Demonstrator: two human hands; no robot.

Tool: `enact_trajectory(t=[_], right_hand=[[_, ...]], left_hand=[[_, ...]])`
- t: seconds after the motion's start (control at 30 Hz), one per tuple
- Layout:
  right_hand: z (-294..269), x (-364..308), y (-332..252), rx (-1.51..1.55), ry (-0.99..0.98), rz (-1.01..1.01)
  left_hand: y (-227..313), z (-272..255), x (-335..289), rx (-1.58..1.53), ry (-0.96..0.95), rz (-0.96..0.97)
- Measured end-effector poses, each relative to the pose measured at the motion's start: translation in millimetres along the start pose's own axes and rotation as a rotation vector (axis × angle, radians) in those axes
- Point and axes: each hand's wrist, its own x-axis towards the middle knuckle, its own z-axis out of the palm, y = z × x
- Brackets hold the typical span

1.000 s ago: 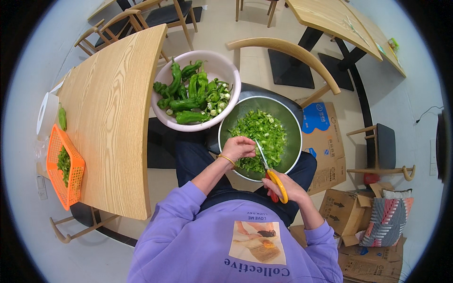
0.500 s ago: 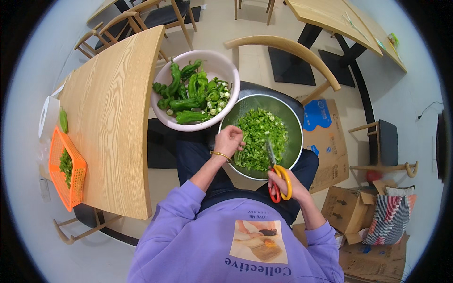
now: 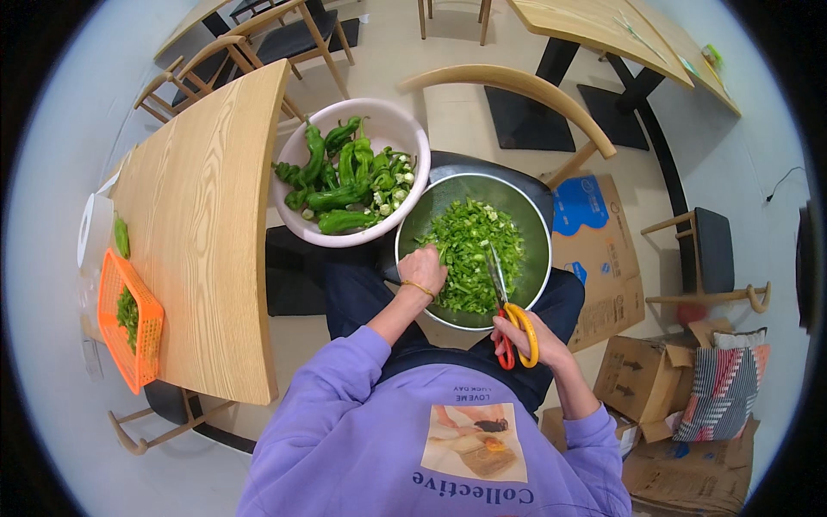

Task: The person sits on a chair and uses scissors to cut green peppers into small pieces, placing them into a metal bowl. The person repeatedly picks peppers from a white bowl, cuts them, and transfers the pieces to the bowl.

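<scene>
A steel bowl (image 3: 537, 231) holds a heap of chopped green peppers (image 3: 472, 250). My right hand (image 3: 543, 342) grips scissors (image 3: 531, 336) with one red and one yellow handle loop; their blades stand slightly apart and point into the bowl over the chopped pieces. At the bowl's left side, my left hand (image 3: 423, 269) is closed, knuckles up, its fingertips turned down toward the pepper pieces; whatever it holds is hidden. To the upper left, a pale pink basin (image 3: 398, 129) contains whole green peppers (image 3: 338, 198) and several cut stem ends (image 3: 394, 194).
The bowl rests on a dark-seated wooden chair (image 3: 508, 82). A wooden table (image 3: 207, 241) stands on my left, with an orange basket (image 3: 155, 320) of green pieces, a paper roll (image 3: 95, 231) and one pepper (image 3: 121, 236). Cardboard boxes (image 3: 642, 379) and a striped cushion (image 3: 719, 392) lie right.
My left hand has turned knuckles up, with its fingers lowered toward the chopped peppers. The scissor blades now show apart. The whole view has shifted slightly.
</scene>
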Motion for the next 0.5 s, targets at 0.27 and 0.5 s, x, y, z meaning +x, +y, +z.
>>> enact_trajectory(t=[0.27,0.5], right_hand=[[2,0,0,-0.011,-0.011,0.008],[-7,-14,-27,-0.281,-0.023,0.107]], left_hand=[[-3,2,-6,0.008,0.129,0.085],[2,-30,-23,-0.419,0.144,0.252]])
